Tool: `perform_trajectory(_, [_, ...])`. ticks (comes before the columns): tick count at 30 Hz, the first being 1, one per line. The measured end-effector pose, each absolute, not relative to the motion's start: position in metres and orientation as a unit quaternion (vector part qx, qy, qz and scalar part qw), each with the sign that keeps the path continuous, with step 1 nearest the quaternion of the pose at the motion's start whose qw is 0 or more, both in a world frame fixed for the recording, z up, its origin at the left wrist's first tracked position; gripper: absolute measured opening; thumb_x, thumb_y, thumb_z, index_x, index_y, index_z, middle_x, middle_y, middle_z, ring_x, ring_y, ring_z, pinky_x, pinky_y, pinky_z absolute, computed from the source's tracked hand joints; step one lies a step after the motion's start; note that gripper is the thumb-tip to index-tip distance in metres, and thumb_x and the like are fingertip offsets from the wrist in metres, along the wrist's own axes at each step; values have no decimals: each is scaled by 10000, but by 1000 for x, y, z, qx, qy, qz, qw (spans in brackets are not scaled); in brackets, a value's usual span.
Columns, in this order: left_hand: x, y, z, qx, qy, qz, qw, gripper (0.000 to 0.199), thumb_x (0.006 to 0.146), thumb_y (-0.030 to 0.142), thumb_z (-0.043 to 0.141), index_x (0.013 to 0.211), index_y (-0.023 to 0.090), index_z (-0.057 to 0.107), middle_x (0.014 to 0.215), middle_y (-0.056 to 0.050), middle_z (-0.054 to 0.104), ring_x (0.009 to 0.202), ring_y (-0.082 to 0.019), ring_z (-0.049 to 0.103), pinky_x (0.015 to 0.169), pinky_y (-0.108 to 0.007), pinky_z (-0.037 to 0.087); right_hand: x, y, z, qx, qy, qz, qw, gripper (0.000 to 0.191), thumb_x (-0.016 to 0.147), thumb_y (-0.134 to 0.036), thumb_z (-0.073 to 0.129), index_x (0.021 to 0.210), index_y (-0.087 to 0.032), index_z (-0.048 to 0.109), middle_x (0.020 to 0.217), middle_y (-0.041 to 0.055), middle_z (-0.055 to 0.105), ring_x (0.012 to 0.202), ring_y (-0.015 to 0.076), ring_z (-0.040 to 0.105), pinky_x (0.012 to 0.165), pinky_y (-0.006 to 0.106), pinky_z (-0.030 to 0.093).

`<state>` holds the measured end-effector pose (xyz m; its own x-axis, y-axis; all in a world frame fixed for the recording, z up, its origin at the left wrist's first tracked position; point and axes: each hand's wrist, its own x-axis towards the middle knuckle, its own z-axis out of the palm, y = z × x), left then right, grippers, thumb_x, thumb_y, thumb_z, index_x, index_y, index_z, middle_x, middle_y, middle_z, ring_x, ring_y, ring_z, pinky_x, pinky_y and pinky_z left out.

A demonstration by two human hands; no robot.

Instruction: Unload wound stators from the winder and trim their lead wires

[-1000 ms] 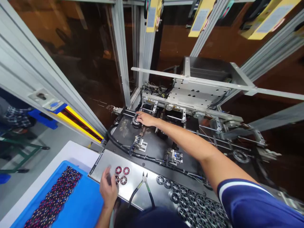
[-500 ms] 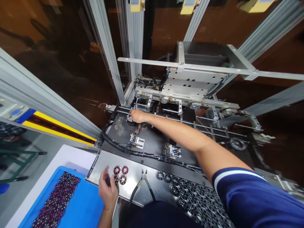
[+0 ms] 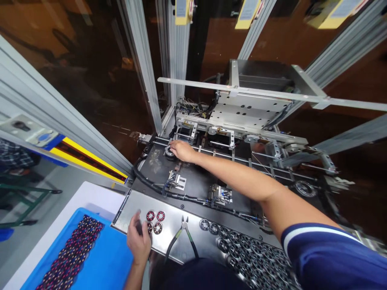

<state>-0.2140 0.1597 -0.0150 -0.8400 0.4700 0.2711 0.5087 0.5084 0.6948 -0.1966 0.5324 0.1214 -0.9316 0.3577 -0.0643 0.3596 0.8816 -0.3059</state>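
My right hand (image 3: 184, 152) reaches across to the far left of the machine. Its fingers are closed on a round metal part, apparently a stator (image 3: 169, 151), at a fixture by the rails; the fingertips are partly hidden. On the steel ledge (image 3: 123, 211), my left hand (image 3: 139, 239) rests with fingers apart, holding nothing. Beside it lie several wound stators (image 3: 161, 216) with red and dark windings, one partly behind the fingers. A pair of cutting pliers (image 3: 183, 231) with spread handles lies right of them.
Rows of unwound stators (image 3: 250, 249) cover the ledge's right side. A blue tray (image 3: 111, 257) holding stacked wound stators (image 3: 72, 251) stands at lower left. Clamps (image 3: 222, 139) and rails cross the machine; a cable (image 3: 154, 188) borders its plate. Aluminium posts (image 3: 142, 60) and a yellow-black light bar (image 3: 90, 161) flank it.
The view has shifted slightly. My right hand has drawn back a little on the round part, showing more of it. My left hand stays by the wound stators.
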Motion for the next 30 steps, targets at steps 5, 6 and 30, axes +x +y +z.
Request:
perform_trajectory(5, [-215,161,-11,-306,-859,-408,43,450,941,348,473,1337,136,482,1192,-186,661,1068,-290,649,910,-428,518,-165,530,124,105,989,-98,29,486,876,-52,515,1356,-124,530,1508,146,434,1446,274,294,1115,496,343])
perform_trajectory(6, [-216,160,-7,-313,-855,-410,50,444,943,333,471,1344,141,473,1190,-182,659,1067,-286,647,898,-423,522,-162,530,123,96,991,-87,37,498,875,-42,497,1366,-126,520,1520,142,416,1449,276,286,1109,508,344])
perform_trajectory(30, [-111,241,31,-601,-686,-312,-267,137,872,261,633,957,154,639,1100,-67,625,1091,-253,561,970,-502,421,-28,435,186,76,940,-105,-315,476,874,-37,420,1337,-139,460,1482,194,404,1393,264,367,1099,499,403])
